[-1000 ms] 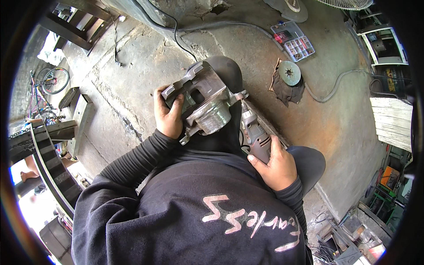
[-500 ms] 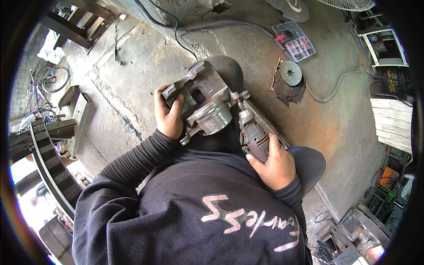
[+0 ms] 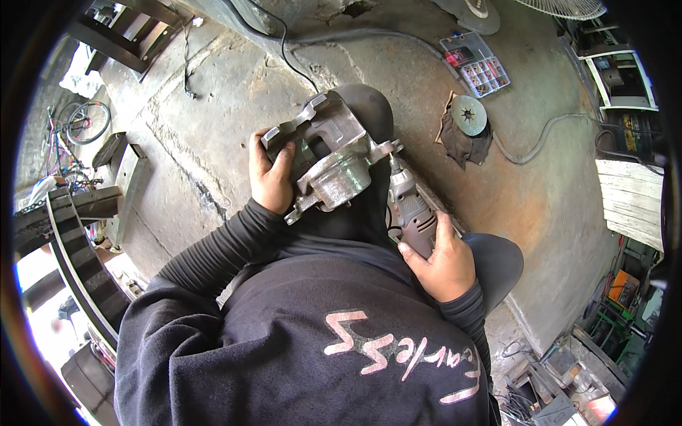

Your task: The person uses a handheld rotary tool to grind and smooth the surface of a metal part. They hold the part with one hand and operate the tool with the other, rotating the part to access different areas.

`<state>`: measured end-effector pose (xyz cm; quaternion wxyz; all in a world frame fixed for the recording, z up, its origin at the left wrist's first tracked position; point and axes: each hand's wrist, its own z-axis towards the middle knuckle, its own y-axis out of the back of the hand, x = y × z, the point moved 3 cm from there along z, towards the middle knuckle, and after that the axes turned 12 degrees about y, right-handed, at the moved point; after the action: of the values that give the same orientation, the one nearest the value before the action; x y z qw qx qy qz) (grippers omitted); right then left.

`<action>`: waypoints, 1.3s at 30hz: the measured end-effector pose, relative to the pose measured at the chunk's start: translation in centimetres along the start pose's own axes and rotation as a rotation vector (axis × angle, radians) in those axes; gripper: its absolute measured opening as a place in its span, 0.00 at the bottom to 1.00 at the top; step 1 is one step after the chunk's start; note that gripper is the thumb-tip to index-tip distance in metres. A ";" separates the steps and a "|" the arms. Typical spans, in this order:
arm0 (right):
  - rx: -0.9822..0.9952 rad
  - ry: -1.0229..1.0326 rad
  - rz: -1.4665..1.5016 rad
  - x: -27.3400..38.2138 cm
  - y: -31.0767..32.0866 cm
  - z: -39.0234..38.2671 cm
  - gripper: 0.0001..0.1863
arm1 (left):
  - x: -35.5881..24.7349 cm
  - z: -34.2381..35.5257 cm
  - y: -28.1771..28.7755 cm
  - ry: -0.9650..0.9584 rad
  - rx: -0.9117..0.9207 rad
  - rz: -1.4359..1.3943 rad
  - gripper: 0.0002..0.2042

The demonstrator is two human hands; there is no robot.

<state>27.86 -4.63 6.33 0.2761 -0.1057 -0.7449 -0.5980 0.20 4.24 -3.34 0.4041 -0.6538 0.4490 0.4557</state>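
My left hand (image 3: 271,183) grips the left side of a grey cast-metal brake caliper (image 3: 341,179) over my dark-clothed knee (image 3: 373,106). Its thumb lies on the caliper's body, whose rounded housing has a shiny, speckled surface. My right hand (image 3: 443,264) is wrapped round a grey-brown rotary tool (image 3: 416,219), pointed up and left. The tool's tip reaches the lug at the caliper's right end; whether it touches cannot be made out. A narrow board or beam (image 3: 435,199) shows behind the tool.
A compartment box (image 3: 485,77) and a round disc (image 3: 469,113) on dark cloth lie on the concrete floor, near hoses and cables (image 3: 383,33). A fan (image 3: 558,7) is top right. Bicycles (image 3: 87,122) and curved metal frames (image 3: 71,263) are left; shelving, tools and clutter (image 3: 621,298) line the right.
The caliper and my left hand have risen slightly in the picture and tilted a little. The rotary tool shifted slightly, still pointing at the caliper's right end.
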 end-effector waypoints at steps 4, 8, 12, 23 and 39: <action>0.129 -0.008 0.011 0.2 -0.2 -0.3 0.36 | 0.2 0.3 0.2 -0.021 -0.017 0.031 0.13; 0.022 -0.032 -0.007 0.2 0.1 -0.4 0.36 | 0.3 0.4 0.4 -0.044 -0.026 0.093 0.13; 0.089 0.004 -0.049 0.3 -0.1 -0.6 0.36 | 0.3 0.5 0.3 -0.032 0.000 0.028 0.13; 0.076 0.008 -0.056 0.2 -0.9 -0.3 0.37 | 0.3 0.5 0.4 -0.055 -0.018 0.097 0.14; 0.081 0.060 -0.043 0.1 -1.1 -0.4 0.39 | 0.7 1.1 0.8 0.002 -0.001 0.054 0.14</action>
<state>27.36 -5.33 5.57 0.2894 -0.0608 -0.7620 -0.5762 -0.66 4.87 -4.37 0.3911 -0.6420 0.4666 0.4660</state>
